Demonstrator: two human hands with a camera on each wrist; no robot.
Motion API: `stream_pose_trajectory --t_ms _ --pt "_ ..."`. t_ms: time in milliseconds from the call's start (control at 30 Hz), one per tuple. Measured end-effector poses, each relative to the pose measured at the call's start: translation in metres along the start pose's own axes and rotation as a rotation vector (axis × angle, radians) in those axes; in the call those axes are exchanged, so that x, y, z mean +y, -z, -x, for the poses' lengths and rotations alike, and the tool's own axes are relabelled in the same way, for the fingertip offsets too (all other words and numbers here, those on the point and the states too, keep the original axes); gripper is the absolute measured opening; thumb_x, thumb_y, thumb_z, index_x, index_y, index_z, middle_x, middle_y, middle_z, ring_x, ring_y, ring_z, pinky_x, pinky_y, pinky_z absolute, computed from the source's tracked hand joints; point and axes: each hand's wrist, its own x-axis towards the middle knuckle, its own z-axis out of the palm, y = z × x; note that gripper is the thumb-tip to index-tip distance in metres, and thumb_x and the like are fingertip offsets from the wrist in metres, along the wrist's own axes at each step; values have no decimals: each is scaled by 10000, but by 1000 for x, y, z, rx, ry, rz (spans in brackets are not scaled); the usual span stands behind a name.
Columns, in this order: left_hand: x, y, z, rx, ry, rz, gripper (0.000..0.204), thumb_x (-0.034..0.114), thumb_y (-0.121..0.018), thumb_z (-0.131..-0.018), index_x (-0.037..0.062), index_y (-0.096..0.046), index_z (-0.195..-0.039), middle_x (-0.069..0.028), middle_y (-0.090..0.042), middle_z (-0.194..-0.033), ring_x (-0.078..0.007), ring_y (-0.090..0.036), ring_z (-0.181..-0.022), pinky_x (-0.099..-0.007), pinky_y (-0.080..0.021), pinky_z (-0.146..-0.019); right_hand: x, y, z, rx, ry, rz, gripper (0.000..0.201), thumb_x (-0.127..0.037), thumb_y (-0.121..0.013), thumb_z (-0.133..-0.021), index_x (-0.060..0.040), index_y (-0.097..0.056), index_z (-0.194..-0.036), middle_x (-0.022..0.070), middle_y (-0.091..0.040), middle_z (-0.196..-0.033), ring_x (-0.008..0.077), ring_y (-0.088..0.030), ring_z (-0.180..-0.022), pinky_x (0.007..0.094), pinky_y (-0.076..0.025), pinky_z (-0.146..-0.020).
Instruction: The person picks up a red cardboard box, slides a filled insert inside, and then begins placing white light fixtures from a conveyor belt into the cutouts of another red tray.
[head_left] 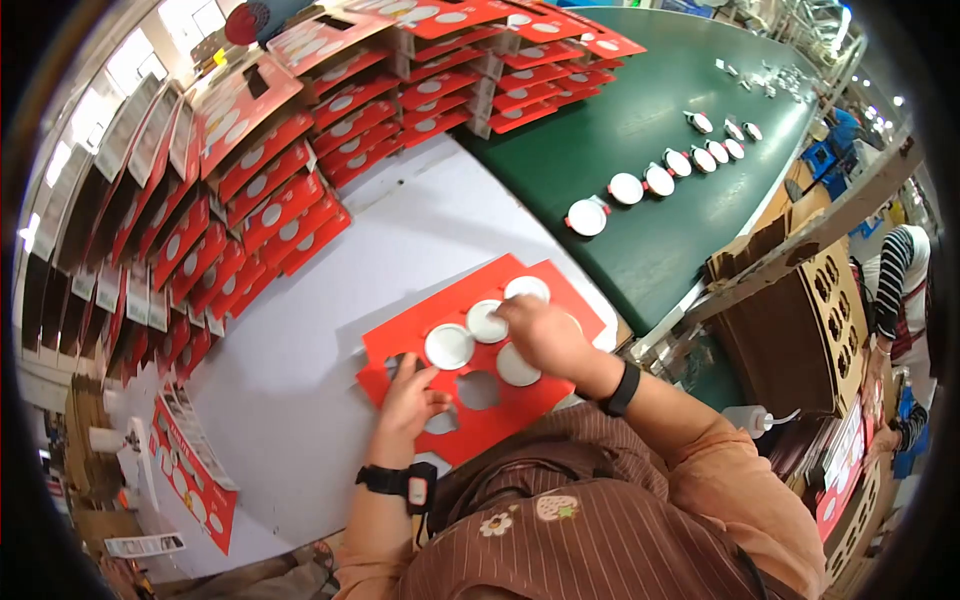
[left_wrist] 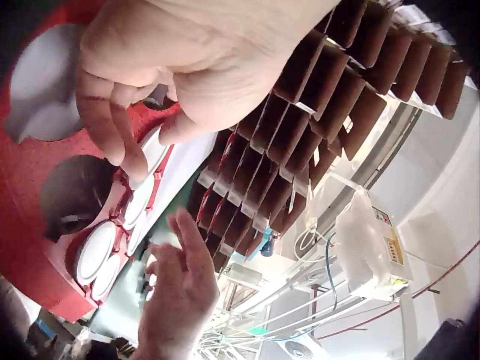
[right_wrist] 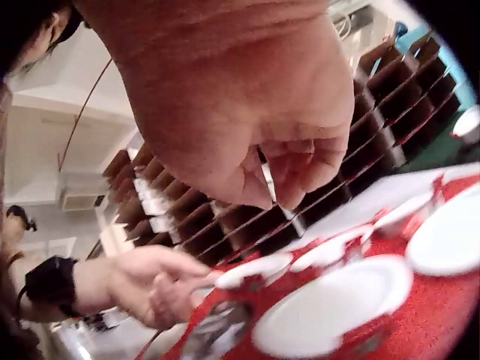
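A red cardboard panel with round cut-outs [head_left: 527, 417] lies on the white tabletop. Several white round dish-like pieces sit in its cut-outs, among them one near the left fingers [head_left: 449, 347] and one near the right hand [head_left: 487, 321]. My left hand [head_left: 403, 408] is at the panel's left part, fingers loosely bent, fingertips right at the rim of a white piece [left_wrist: 154, 152]. Over the panel's upper right my right hand [head_left: 548, 340] bends its fingers inward. In the right wrist view its fingertips pinch a small thin silvery piece [right_wrist: 267, 176], mostly hidden.
Stacked red printed boxes [head_left: 280, 215] rise at the left and back. On the green table [head_left: 560, 150] stand a row of white round pieces [head_left: 626, 189] and small silvery bits [head_left: 775, 82]. Brown cardboard [head_left: 780, 330] and another person's striped sleeve [head_left: 893, 280] are at the right.
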Motion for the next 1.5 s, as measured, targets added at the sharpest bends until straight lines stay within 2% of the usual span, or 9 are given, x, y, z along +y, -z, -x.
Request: stream_pose_trajectory --t_ms 100,267,367,533,667,733,1100,1200,1500 --pt "16 11 -7 81 -28 -6 583 177 -554 -895 187 -251 -1392 -38 -445 -893 -152 -579 -573 -287 -480 -520 78 25 -15 333 -304 13 257 -80 -609 -749 -67 -641 -1004 153 -618 -950 335 -587 -897 406 -500 -773" --pt "29 13 -19 147 -39 18 638 179 -555 -895 138 -209 -1430 -110 -493 -1095 -157 -613 -646 -286 -505 -556 196 42 -36 128 -1010 16 593 -456 -656 -777 42 -598 -1093 260 -619 -1050 396 -597 -1005 445 -474 -869" --pt "28 11 -21 142 -51 -2 800 171 -540 -904 60 7 -1477 -191 -317 -1408 -185 -629 -723 -311 -524 -623 235 20 -39 208 -1080 6 690 -515 -696 -717 38 -603 -1119 228 -636 -1074 373 -606 -1026 422 -479 -870" --pt "22 9 -18 201 -56 -74 726 138 -531 -904 83 -90 -1478 -161 -430 -1279 -195 -630 -783 -315 -524 -661 234 9 -49 149 -1113 -88 668 -454 -738 -681 7 -582 -1139 197 -615 -1127 325 -579 -1084 407 -455 -910" --pt "13 -6 -25 421 -74 -340 623 80 -517 -884 79 -236 -1441 -178 -456 -1278 -218 -618 -906 -308 -528 -672 217 8 -47 273 -959 -70 457 -300 -773 -679 5 -583 -962 138 -642 -900 255 -627 -868 345 -484 -783" --pt "-11 26 -44 643 -941 -1352 537 56 -531 -846 63 -391 -1364 -167 -447 -1304 -261 -582 -998 -316 -525 -727 228 1 -43 338 -924 -289 417 -280 -781 -675 -28 -557 -921 120 -635 -884 232 -618 -795 351 -491 -733" --pt "17 -19 -14 284 -838 -1638 439 175 -638 -805 54 -568 -1222 -90 -566 -1254 -303 -549 -950 -376 -463 -876 140 36 -25 440 -612 -780 278 -81 -694 -774 1 -561 -1004 69 -621 -852 138 -594 -775 275 -491 -680" --pt "15 -25 -14 309 -1033 -1483 458 164 -644 -805 44 -554 -1238 -126 -550 -1257 -316 -544 -1027 -390 -449 -912 86 52 -22 311 -497 -812 220 -31 -697 -780 -20 -544 -938 21 -601 -837 95 -568 -775 252 -488 -683" --pt "19 -75 28 -323 -655 -252 506 -5 -601 -855 21 -415 -1325 -95 -551 -1196 -153 -540 -1092 -304 -441 -932 -37 50 4 89 -87 -700 276 -50 -719 -779 -6 -579 -1013 38 -592 -887 103 -576 -821 254 -484 -713"
